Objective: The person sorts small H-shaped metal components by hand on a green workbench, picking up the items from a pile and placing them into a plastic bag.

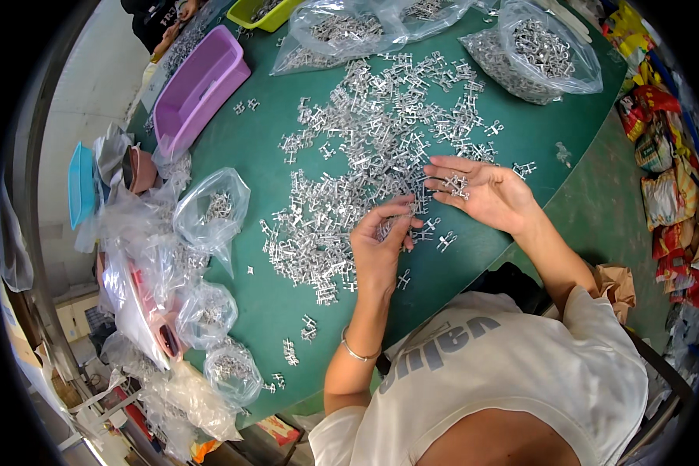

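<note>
Two hands on my feed: right hand (491,196) palm-up and wide open, a few metal pieces (457,185) lying on its fingers; left hand (382,233) half curled by one pile (318,225), can't tell if it's gripping. Tabletop (245,155) also has one purple tub (227,82).

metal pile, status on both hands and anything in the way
Right hand palm up, metal pieces at its fingers. Left hand at edge of pile, grip unclear. Pile loose on green table. Purple bin far left, out of the way.
</note>
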Demonstrator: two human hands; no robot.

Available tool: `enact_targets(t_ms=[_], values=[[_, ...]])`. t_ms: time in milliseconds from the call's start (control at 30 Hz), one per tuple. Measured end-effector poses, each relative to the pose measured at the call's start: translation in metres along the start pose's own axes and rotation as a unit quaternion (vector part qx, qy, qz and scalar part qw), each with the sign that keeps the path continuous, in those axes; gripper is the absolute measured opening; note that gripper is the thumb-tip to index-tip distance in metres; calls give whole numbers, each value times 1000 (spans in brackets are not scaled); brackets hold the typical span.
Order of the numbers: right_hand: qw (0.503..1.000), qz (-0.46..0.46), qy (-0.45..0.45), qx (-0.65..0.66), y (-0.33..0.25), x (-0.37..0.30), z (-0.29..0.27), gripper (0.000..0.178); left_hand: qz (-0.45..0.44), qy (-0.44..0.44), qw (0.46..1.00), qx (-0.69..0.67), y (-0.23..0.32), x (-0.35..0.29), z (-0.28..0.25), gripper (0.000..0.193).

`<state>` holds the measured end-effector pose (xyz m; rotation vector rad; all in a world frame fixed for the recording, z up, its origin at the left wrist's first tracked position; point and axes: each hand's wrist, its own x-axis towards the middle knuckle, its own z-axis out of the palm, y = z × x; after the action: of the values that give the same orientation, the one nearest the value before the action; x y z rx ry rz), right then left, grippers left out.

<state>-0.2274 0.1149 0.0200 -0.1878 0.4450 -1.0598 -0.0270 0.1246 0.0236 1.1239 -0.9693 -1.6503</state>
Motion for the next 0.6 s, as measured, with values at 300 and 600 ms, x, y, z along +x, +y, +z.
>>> enact_targets(t_ms=[300,600], values=[[990,-61,3,-124,-33,21,6,49,0,0,1000,17,0,-3,-6,9],[862,-209,141,-439,-107,170,71,57,4,-1,1000,6,4,-1,-4,13]])
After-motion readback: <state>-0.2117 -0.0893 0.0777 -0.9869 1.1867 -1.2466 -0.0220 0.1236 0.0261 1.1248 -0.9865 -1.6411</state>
